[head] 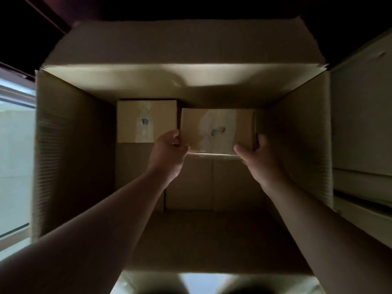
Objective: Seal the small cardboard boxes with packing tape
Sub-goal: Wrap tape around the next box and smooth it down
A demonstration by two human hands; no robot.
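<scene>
**Both hands on a taped box inside the big carton**

I am reaching down into a large open carton [74, 145] that fills most of the frame, its far flap folded back at the top. Both my bare forearms run in from the lower corners toward the middle.

My left hand [169, 151] is curled around the near left corner of a small cardboard box [244, 124], fingertips up against its left side. My right hand [256, 153] grips the opposite end: the thumb lies along the near edge and the fingers wrap round the right side, mostly hidden from me. So I hold the box between both hands, just right of the centre of the frame. I cannot tell whether it touches the carton floor.

A glossy strip of clear tape [212, 139] runs across its top face, with a dark ink mark [217, 130] showing in the middle of the strip.

Just beside it, to the upper left, a second small box [127, 122] sits against the carton's far wall. It also carries a shiny band of tape and a dark smudge on top. The two boxes are close, but a narrow dark gap separates them.

Outside the carton, a bright window [14, 145] fills the left edge of the frame and a pale cabinet [360, 124] stands along the right edge. The light is dim and the picture slightly blurred.
</scene>
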